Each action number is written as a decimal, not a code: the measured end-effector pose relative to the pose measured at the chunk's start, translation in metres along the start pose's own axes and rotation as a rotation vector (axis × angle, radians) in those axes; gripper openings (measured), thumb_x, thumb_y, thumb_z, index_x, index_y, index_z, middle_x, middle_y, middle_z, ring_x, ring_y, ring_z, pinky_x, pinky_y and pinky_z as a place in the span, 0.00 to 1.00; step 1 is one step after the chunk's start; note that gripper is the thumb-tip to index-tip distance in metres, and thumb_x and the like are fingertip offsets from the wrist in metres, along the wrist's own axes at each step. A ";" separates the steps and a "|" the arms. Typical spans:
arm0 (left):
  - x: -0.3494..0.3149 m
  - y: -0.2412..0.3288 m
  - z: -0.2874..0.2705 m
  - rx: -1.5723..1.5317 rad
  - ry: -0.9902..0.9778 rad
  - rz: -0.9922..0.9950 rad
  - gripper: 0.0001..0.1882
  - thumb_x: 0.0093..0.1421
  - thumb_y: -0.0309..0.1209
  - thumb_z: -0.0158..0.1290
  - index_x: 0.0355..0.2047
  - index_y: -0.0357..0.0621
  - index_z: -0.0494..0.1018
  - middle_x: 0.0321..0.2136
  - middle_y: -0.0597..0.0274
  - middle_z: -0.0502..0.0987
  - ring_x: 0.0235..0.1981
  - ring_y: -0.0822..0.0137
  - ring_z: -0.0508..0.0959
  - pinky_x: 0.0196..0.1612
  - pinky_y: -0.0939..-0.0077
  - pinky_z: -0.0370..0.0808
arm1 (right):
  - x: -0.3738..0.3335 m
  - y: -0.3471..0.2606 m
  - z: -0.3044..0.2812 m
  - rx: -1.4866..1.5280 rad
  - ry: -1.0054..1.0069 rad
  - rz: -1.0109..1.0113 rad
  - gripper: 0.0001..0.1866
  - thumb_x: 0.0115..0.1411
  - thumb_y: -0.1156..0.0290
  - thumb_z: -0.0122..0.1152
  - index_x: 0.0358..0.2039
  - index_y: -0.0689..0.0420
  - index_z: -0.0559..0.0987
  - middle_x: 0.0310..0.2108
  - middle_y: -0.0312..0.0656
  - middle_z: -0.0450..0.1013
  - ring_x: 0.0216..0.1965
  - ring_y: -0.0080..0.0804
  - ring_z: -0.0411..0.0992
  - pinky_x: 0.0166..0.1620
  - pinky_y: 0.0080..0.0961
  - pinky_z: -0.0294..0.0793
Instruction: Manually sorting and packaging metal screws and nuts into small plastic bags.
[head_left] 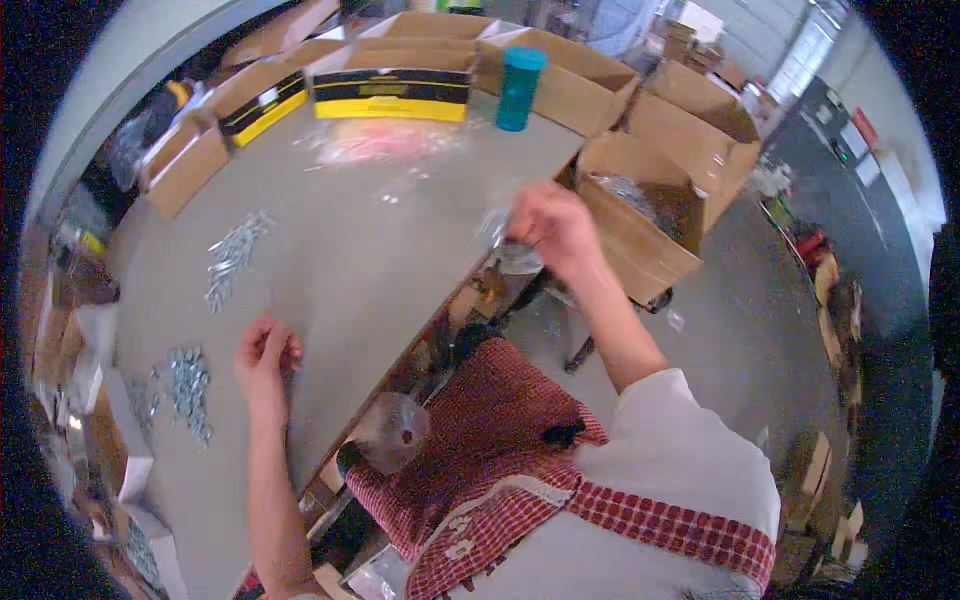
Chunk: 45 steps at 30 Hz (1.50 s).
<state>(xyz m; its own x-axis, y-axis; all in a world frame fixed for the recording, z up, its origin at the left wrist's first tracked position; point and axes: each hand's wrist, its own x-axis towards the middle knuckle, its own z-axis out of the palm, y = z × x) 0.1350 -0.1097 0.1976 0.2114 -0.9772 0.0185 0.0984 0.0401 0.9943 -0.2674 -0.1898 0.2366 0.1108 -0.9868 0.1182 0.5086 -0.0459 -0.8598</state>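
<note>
the teal bottle [516,98] stands upright on the far part of the desk [350,240]. nearer the person than the bottle and slightly to its right, the right grip [552,222] is at the desk's edge, fingers bent in a narrow curl. blur hides the tips, so i cannot tell whether they hold anything. a clear bag [520,260] shows right under those fingers, on the person's side of the bottle; whether they touch it is unclear.

well left of the bottle and nearer the person, the left grip [268,350] is over the desk, thumb and fingers curled in narrow; i cannot tell if something is pinched there. the long parts [238,258], silver and loose, lie left of the bottle, just beyond the left grip and apart from it. the small parts [190,390] lie farther from the bottle, to the left of that same grip.

just left of the bottle are pink and clear packets [375,142], in front of a yellow-banded box [390,98]. right of the bottle and nearer the person, an open carton [640,250] holds shiny packs [628,190].
</note>
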 end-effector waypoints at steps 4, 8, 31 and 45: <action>0.002 -0.002 0.008 0.173 0.002 0.075 0.07 0.64 0.30 0.53 0.29 0.45 0.72 0.21 0.68 0.74 0.21 0.78 0.70 0.21 0.83 0.62 | 0.007 -0.033 -0.051 -0.059 0.333 -0.306 0.08 0.63 0.71 0.56 0.41 0.61 0.76 0.31 0.37 0.75 0.34 0.27 0.75 0.40 0.24 0.76; 0.000 0.000 0.014 0.304 0.047 0.057 0.07 0.64 0.30 0.53 0.29 0.43 0.72 0.22 0.68 0.76 0.22 0.79 0.71 0.23 0.83 0.64 | 0.040 0.012 -0.038 -0.630 0.063 -0.223 0.10 0.62 0.71 0.56 0.41 0.61 0.78 0.32 0.42 0.78 0.37 0.33 0.78 0.40 0.31 0.78; -0.087 0.035 0.072 0.245 -0.096 -0.028 0.14 0.66 0.32 0.52 0.47 0.37 0.76 0.36 0.61 0.81 0.34 0.72 0.79 0.36 0.76 0.77 | -0.063 0.061 0.118 -0.884 -0.643 -0.669 0.17 0.55 0.71 0.64 0.46 0.58 0.76 0.46 0.48 0.73 0.47 0.49 0.73 0.51 0.39 0.74; -0.139 0.043 0.057 0.461 -0.038 0.020 0.06 0.61 0.24 0.56 0.38 0.38 0.76 0.30 0.64 0.81 0.32 0.75 0.79 0.37 0.79 0.75 | -0.065 0.061 0.122 -0.658 -1.077 0.062 0.10 0.61 0.68 0.61 0.41 0.58 0.78 0.33 0.40 0.77 0.35 0.28 0.76 0.40 0.28 0.76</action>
<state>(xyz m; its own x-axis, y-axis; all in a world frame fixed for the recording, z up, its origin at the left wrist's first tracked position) 0.0539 0.0162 0.2440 0.1727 -0.9844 0.0336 -0.3500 -0.0294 0.9363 -0.1389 -0.1094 0.2371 0.9141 -0.3779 0.1468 -0.0077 -0.3781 -0.9258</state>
